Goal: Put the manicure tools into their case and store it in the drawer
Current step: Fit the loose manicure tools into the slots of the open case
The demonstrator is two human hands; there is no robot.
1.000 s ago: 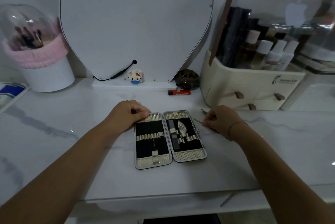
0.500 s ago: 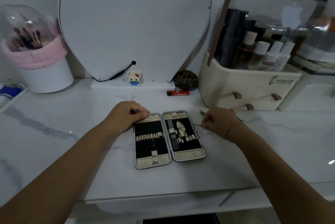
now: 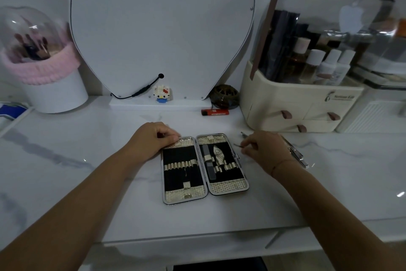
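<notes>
Manicure case (image 3: 185, 194): it lies opened flat on the marble table (image 3: 87, 183), straight ahead of you and between your two hands.
Left hand (image 3: 151, 139): your fingers are curled over the far left corner of the case and grip its top edge.
Right hand (image 3: 265, 152): it sits just beside the case's right edge, not touching it, thumb and fingers pinching a thin metal tool (image 3: 237, 145) whose tip points toward the case.
Inside the case: a nail file (image 3: 208, 161) and a clipper (image 3: 218, 154) sit in the right half. The left half shows only its row of loops.
Loose tools: one tip (image 3: 243, 134) pokes out just beyond your right fingers, and more metal pieces (image 3: 296, 154) lie on the table by your right wrist.
Behind your right hand: a cream organiser (image 3: 285, 104) with its small drawers closed.
</notes>
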